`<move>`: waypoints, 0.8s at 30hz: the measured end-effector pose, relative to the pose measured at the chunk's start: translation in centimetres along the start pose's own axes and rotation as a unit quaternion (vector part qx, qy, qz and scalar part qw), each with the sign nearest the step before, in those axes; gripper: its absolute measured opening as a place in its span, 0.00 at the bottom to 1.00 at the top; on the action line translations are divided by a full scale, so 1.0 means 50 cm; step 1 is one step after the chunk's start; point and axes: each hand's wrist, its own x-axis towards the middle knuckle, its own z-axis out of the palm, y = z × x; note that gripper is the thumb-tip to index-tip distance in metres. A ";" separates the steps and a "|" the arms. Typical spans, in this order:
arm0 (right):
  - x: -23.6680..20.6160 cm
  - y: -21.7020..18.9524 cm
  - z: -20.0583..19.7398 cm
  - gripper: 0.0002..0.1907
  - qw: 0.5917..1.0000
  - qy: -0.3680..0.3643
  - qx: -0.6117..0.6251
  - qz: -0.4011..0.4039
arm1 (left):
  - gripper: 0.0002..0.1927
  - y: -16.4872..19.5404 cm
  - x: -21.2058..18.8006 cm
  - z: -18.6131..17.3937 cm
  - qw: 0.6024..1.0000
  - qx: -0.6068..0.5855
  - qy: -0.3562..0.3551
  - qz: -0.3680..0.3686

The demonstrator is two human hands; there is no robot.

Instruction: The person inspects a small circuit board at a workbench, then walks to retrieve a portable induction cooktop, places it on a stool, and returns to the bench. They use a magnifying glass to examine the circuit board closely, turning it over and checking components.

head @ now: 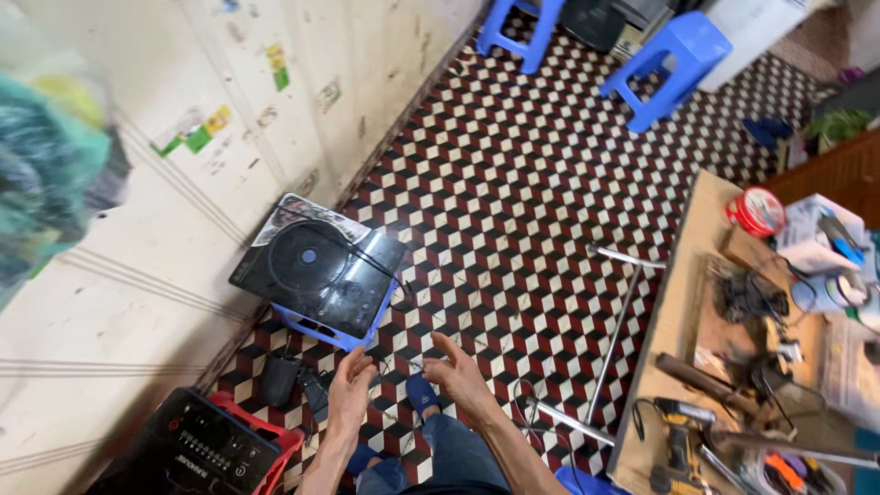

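Black glass-topped induction cooker [319,263] sits on blue plastic stool [332,330] by the wall, w/ thin black cord across it. Left hand [351,390] & right hand [460,375] hover just below, fingers loose, grasping nothing.

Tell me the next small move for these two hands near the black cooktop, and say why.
Probably reach both hands forward and take the black induction cooktop by its near edge. The left hand and right hand hang open and hold nothing, just short of it. The cooktop rests tilted on a blue stool, its black cord draped across the top, so a two-handed hold looks safest.
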 end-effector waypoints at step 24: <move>-0.348 0.278 -0.606 0.34 0.861 0.337 0.375 -0.069 | 0.20 -0.104 -0.241 0.767 0.920 0.127 -0.350 -0.121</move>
